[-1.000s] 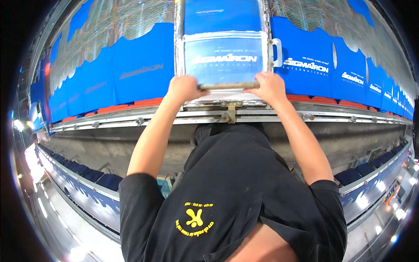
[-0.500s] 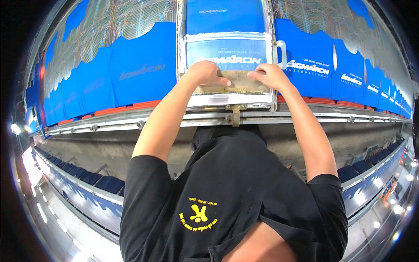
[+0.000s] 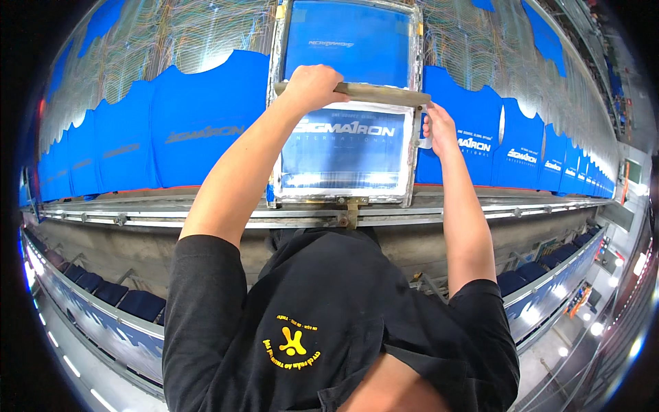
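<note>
A rectangular screen-printing frame (image 3: 412, 165) with a pale, smeared rim lies over blue fabric, straight in front of me. White lettering shows through the near part of its mesh (image 3: 347, 154). My left hand (image 3: 314, 88) is closed over a long squeegee (image 3: 391, 95), which stretches across the middle of the frame and hides part of the mesh. At the frame's right side my right hand (image 3: 441, 129) is closed, its fingers curled on the white handle (image 3: 423, 143) just below the squeegee's right end. The palm covers part of that handle.
Blue fabric pieces with white print (image 3: 518, 141) line the bench to the right; others (image 3: 202, 127) with fainter print lie left. A metal rail (image 3: 274, 218) with a bracket (image 3: 352, 214) runs along the near edge. Behind me is another bench holding dark pieces (image 3: 141, 305).
My left hand has lifted the squeegee from the near end of the mesh to the middle, farther away. My right hand has left the squeegee for the handle. The view has shifted slightly.
</note>
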Motion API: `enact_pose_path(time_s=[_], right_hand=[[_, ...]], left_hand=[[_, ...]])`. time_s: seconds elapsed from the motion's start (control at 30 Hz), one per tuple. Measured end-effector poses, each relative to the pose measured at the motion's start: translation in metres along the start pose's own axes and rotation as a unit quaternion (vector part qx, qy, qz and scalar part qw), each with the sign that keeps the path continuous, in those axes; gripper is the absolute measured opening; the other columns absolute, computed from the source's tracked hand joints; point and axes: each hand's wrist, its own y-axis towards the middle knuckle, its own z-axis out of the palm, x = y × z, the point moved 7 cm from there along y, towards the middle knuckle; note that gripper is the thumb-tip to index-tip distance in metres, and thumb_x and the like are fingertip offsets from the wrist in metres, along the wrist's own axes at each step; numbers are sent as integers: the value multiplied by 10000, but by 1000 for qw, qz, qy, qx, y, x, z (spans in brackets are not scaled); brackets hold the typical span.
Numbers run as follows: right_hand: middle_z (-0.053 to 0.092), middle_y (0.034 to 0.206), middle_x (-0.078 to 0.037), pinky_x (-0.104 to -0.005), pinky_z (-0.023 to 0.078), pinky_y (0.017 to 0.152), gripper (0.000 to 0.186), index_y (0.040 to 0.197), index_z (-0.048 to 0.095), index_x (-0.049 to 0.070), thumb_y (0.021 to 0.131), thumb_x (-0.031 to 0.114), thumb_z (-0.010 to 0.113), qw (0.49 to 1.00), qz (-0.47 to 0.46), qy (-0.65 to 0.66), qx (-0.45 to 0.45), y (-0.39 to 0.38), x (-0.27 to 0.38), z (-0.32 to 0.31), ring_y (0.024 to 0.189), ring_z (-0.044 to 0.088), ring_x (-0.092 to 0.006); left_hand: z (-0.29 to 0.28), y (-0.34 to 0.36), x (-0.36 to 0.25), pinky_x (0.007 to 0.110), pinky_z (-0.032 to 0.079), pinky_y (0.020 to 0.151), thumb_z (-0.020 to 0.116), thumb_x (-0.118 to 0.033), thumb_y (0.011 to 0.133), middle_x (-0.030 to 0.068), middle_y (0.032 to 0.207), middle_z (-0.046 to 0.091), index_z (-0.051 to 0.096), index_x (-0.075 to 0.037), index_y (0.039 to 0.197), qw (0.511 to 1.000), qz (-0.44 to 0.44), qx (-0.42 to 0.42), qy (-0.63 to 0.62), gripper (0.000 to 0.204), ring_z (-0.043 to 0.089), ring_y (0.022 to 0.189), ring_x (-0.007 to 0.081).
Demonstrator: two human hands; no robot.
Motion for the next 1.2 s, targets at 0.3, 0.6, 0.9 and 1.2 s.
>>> enact_pose_path(time_s=[0.3, 0.6, 0.9, 1.2], right_hand=[[550, 769, 31, -246, 382, 474, 405, 1297, 686, 62, 1030, 359, 750, 1000, -23, 19, -7, -26, 41, -1, 556, 474, -68], [523, 720, 65, -245, 337, 451, 325, 1200, 750, 61, 1005, 318, 778, 995, -90, 37, -7, -19, 51, 4, 529, 422, -46], [730, 989, -7, -275, 478, 700, 375, 1184, 760, 6, 1000, 331, 797, 970, -215, 29, -109, -53, 32, 118, 789, 581, -80], [651, 879, 27, -238, 392, 615, 348, 1240, 723, 27, 1020, 290, 779, 974, -191, 44, -117, -87, -33, 322, 719, 503, -47]], left_hand=[[28, -65, -25, 467, 600, 858, 755, -229, 891, 62, 1098, 779, 764, -237, 1237, 988, 12, -133, -76, 346, 735, 1026, 321], [107, -231, -94, 457, 502, 1085, 850, -139, 779, 22, 1438, 670, 692, -184, 1379, 985, 11, -136, -107, 622, 617, 1300, 295], [57, -293, 7, 415, 532, 1050, 787, -87, 779, 50, 1346, 727, 720, -99, 1300, 978, 41, -171, -116, 525, 661, 1257, 277], [29, -372, 189, 434, 550, 1050, 824, -114, 735, 85, 1360, 710, 671, -59, 1331, 993, -13, -74, -92, 618, 651, 1292, 315]])
